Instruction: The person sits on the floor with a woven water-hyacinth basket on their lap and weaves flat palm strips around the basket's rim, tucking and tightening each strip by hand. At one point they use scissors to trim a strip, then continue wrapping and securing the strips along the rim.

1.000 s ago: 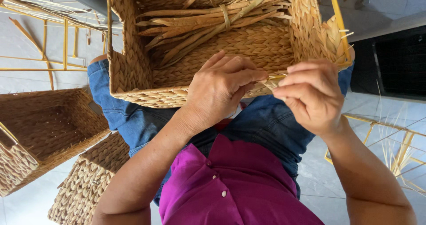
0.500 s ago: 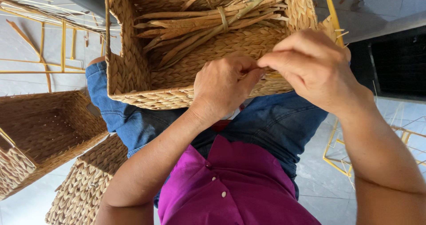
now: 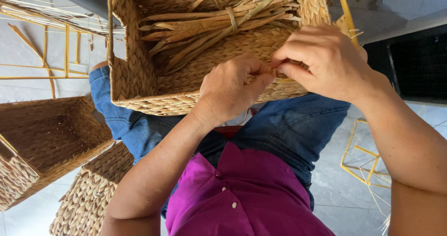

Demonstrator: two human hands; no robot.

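Observation:
A rectangular woven straw basket (image 3: 139,77) rests on my lap, over blue jeans. A tied bundle of dried straw strips (image 3: 219,24) lies inside it. My left hand (image 3: 233,89) grips the near rim of the basket, fingers curled over the weave. My right hand (image 3: 326,61) sits just to its right, fingertips pinching a thin straw strand (image 3: 275,73) at the rim. The two hands touch at the fingertips.
Two more woven baskets stand on the tiled floor at the left, one open (image 3: 42,143), one lower down (image 3: 88,194). Yellow wire frames (image 3: 56,54) lie at the far left, another (image 3: 363,157) at the right. A dark panel (image 3: 414,64) is at right.
My right hand has moved up and left onto the basket rim, closing in on my left hand. The left hand has curled tighter over the rim.

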